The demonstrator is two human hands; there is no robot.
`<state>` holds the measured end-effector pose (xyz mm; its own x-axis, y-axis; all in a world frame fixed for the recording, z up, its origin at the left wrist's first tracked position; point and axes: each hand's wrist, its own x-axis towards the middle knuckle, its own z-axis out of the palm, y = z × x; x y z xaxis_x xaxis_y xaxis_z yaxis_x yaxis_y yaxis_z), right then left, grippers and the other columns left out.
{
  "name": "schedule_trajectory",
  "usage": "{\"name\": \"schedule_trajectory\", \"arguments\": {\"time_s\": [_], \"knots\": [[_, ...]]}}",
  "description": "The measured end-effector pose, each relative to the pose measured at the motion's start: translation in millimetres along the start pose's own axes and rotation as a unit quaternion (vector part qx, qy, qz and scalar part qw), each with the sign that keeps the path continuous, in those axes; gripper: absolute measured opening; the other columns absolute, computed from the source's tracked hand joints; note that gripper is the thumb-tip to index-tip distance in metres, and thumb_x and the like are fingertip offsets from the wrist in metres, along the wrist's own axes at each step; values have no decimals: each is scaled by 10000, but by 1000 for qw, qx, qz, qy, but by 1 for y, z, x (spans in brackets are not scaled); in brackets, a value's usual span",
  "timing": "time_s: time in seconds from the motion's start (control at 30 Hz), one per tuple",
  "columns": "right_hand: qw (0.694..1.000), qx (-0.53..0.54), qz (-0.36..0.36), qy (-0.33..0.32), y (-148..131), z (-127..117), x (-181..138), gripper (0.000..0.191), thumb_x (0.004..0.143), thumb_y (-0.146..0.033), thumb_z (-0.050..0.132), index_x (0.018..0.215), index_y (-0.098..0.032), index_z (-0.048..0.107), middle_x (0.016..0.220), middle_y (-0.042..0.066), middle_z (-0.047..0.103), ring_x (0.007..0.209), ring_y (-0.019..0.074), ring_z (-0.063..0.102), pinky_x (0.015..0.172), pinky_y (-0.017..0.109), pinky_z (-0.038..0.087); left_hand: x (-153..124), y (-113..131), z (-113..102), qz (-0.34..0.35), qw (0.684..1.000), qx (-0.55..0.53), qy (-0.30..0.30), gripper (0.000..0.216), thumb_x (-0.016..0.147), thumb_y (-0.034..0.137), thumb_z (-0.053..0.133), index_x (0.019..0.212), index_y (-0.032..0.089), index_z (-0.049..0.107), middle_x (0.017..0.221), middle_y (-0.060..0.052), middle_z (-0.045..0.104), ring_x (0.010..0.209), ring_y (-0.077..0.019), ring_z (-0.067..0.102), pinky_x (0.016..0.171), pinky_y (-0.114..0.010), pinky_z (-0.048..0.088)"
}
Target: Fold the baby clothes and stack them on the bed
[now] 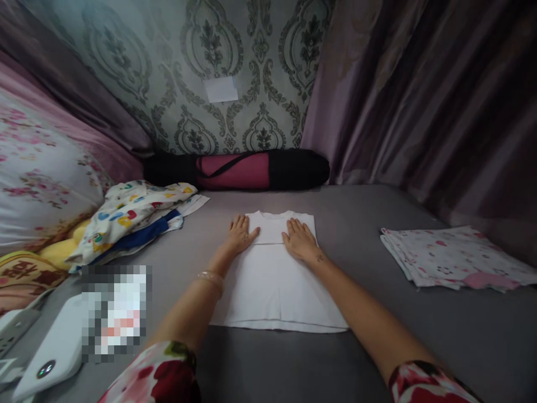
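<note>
A white shirt (pixel 268 285) lies flat on the grey bed sheet (pixel 356 207), its neckline at the far end and its hem towards me. Both sides look folded in, so no sleeves show. On its upper left edge rests my left hand (pixel 243 232), fingers spread, with a clear bangle on the wrist. My right hand (pixel 300 238) presses flat on the upper right part, fingers stretched out. Neither hand grips the cloth. A crease runs across the shirt between the two hands.
Right of the shirt lies a folded patterned cloth stack (pixel 453 257). Rumpled clothes (pixel 142 215) and a floral pillow (pixel 46 179) are on the left, with a white power bank (pixel 62 341) nearer. A black and pink rolled bag (pixel 235 170) lies along the wall.
</note>
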<state>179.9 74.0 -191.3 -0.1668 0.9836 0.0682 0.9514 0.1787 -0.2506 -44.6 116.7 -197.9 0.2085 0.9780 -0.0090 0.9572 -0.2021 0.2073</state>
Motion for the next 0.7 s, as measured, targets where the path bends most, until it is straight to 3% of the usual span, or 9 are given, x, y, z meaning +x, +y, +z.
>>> {"name": "schedule_trajectory", "arguments": {"time_s": [0.17, 0.37, 0.47, 0.57, 0.63, 0.7], "knots": [[996, -10, -78, -37, 32, -7, -1, 580, 964, -366, 204, 1468, -107, 325, 1546, 94, 264, 1433, 241, 179, 1159, 437, 124, 2, -15, 2, 52, 998, 16, -12, 797, 925, 605, 172, 1469, 28, 251, 1551, -174, 205, 1448, -291, 104, 1158, -397, 147], [995, -12, -96, -2, 41, -2, -4, 578, 973, -378, 174, 1468, -125, 331, 1540, 75, 287, 1430, 211, 195, 1167, 409, 124, 0, -21, 1, 76, 997, 31, -1, 748, 945, 580, 147, 1471, 62, 267, 1543, -160, 240, 1438, -282, 171, 1146, -421, 202], [995, -21, -97, -2, 38, -5, -5, 565, 976, -375, 190, 1461, -129, 344, 1534, 86, 298, 1425, 214, 213, 1163, 410, 142, -7, -12, -6, 65, 993, 86, 55, 700, 961, 531, 188, 1449, 45, 310, 1527, -184, 273, 1434, -300, 181, 1150, -453, 170], [992, -45, -114, 28, 32, -11, -12, 556, 976, -361, 227, 1455, -105, 347, 1542, 126, 268, 1429, 234, 198, 1166, 429, 116, -26, 5, -14, 77, 976, 140, 146, 653, 972, 464, 234, 1417, -1, 343, 1518, -224, 270, 1440, -314, 143, 1163, -464, 100], [987, -55, -146, 45, 26, -14, -24, 550, 976, -356, 245, 1450, -99, 353, 1547, 138, 247, 1435, 240, 174, 1169, 434, 93, -47, 17, -17, 124, 971, 149, 142, 634, 974, 455, 251, 1412, 8, 354, 1514, -222, 281, 1441, -307, 144, 1166, -452, 96], [982, -51, -181, 34, 18, -15, -42, 549, 977, -373, 252, 1447, -110, 359, 1550, 135, 241, 1439, 240, 157, 1170, 435, 92, -73, 29, -16, 189, 967, 140, 98, 630, 971, 485, 258, 1416, 53, 367, 1520, -196, 286, 1441, -297, 154, 1167, -448, 100]]}}
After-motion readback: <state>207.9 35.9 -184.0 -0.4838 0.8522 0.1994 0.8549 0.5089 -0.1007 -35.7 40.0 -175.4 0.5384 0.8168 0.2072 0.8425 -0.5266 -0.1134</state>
